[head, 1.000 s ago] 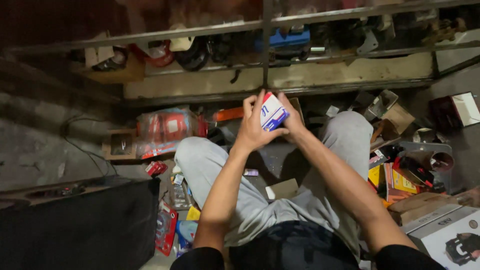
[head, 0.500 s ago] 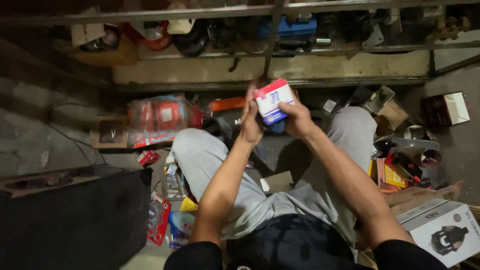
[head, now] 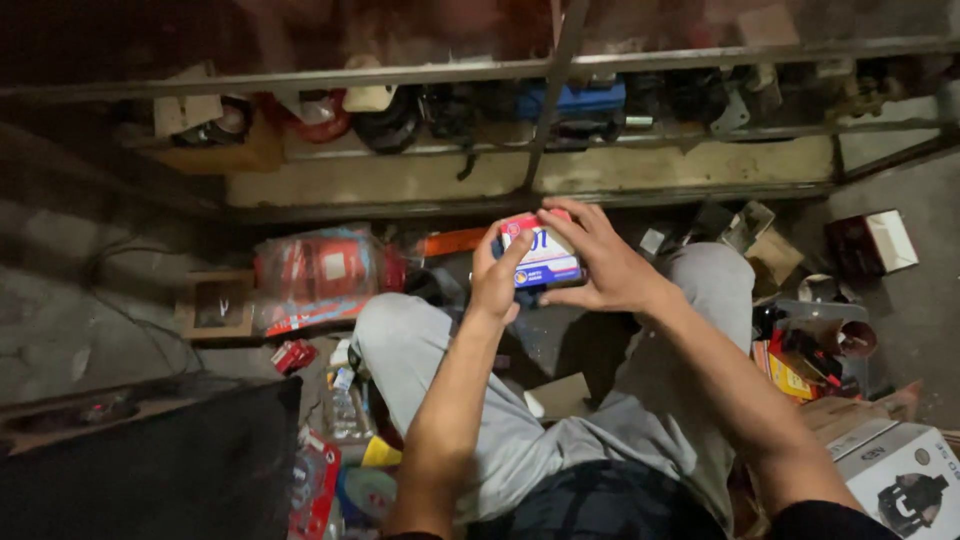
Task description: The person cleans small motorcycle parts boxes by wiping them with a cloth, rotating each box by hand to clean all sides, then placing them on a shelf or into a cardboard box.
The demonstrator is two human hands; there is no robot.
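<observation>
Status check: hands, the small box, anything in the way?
Left hand and right hand both grip small red, white and blue box. Held above knees. Nothing blocking; cartons litter floor.

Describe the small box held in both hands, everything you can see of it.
The small box looks like printed cardboard: a white face with a red band along its top and a blue band along its bottom edge. It appears closed and is held up in front of the knees, tilted slightly, face toward the camera. The left hand grips its left end, thumb across the front. The right hand wraps its right side, fingers curled over the top edge. Its print is too blurred to make out; its back is hidden.
</observation>
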